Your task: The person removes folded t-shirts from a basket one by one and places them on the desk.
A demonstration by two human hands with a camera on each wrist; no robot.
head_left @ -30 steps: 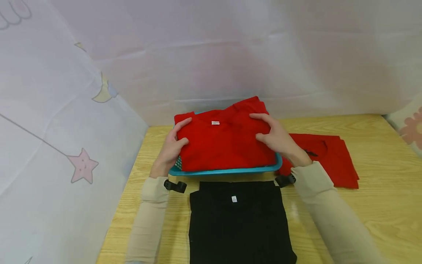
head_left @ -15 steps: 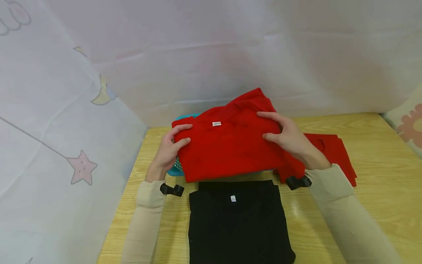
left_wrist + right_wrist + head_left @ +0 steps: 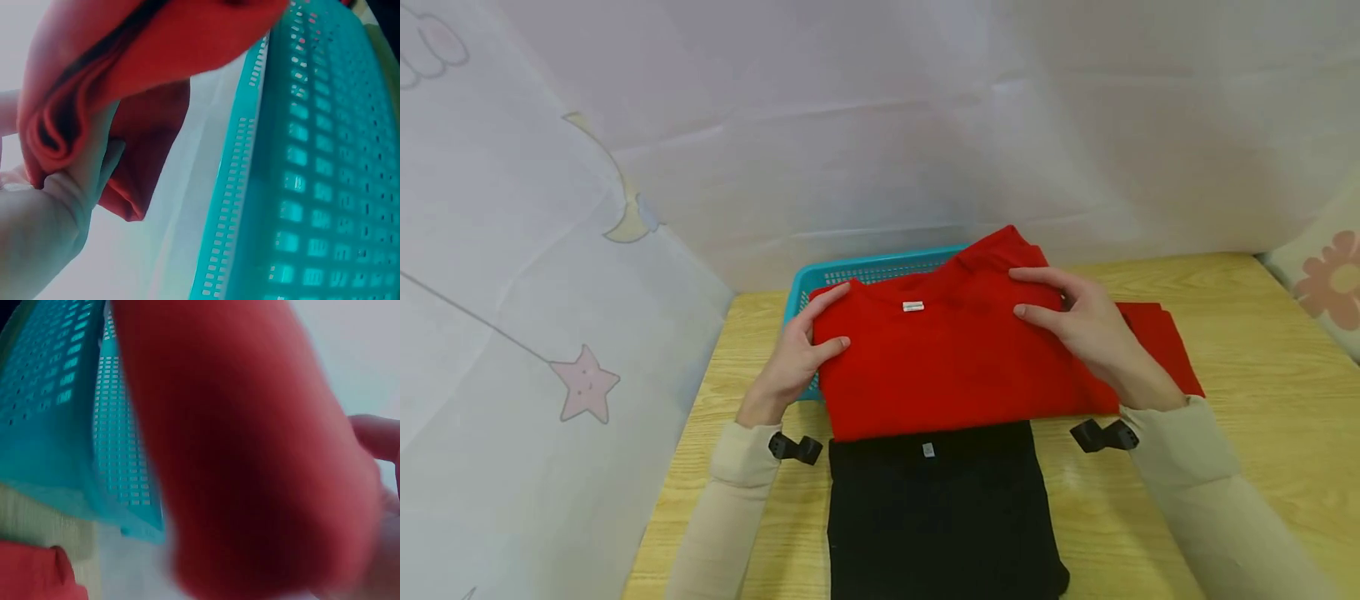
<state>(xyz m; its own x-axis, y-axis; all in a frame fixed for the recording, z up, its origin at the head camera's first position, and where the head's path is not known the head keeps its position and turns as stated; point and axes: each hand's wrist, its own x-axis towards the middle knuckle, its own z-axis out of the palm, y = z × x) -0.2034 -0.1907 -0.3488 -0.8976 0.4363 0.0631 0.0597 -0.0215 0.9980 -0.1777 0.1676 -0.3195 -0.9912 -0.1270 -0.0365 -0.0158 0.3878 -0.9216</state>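
Both hands hold a folded red shirt by its two sides, its white neck label facing up. My left hand pinches the left side, thumb on top; in the left wrist view the folded layers bunch over that hand. On the opposite side my right hand grips the fabric, its thumb also on top. The shirt overlaps the front of a turquoise plastic basket and the top of a folded black shirt. In the right wrist view the blurred red cloth hides most of the right fingers.
Another folded red shirt lies on the wooden table at the right, partly behind the right hand. A pale fabric wall stands close behind the basket, and a patterned one runs along the left.
Both hands have lifted the red shirt from the basket and brought it nearer and to the right. The basket's back rim now shows, and the black shirt's upper edge is covered.
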